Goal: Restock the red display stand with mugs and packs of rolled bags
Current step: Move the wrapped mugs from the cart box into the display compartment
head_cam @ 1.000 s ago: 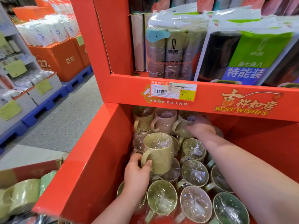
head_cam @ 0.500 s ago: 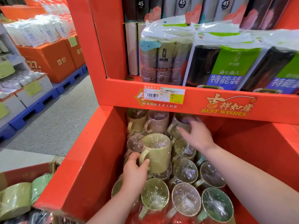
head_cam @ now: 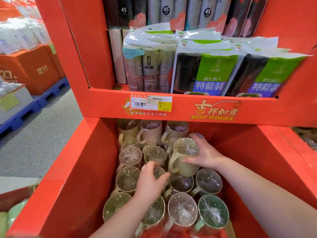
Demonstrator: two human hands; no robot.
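Note:
The red display stand (head_cam: 72, 169) has a lower bin full of plastic-wrapped mugs (head_cam: 181, 210) standing upright in rows. My right hand (head_cam: 205, 157) grips one olive-yellow wrapped mug (head_cam: 186, 146) by its side and holds it above the others, near the middle of the bin, its handle pointing left. My left hand (head_cam: 151, 182) hovers just left of that mug over the lower mugs, fingers relaxed and holding nothing. On the shelf above stand packs of rolled bags (head_cam: 205, 73), some with green and purple labels, some grey.
A price tag (head_cam: 151, 103) is stuck on the shelf's front lip. At the bottom left, a box holds green mugs (head_cam: 10, 219). Across the grey aisle floor (head_cam: 39, 134), orange cartons (head_cam: 34, 69) with white packs sit on blue pallets.
The olive mug has passed from my left hand to my right hand and moved right and back. My left hand has let go and now hovers over the lower mugs.

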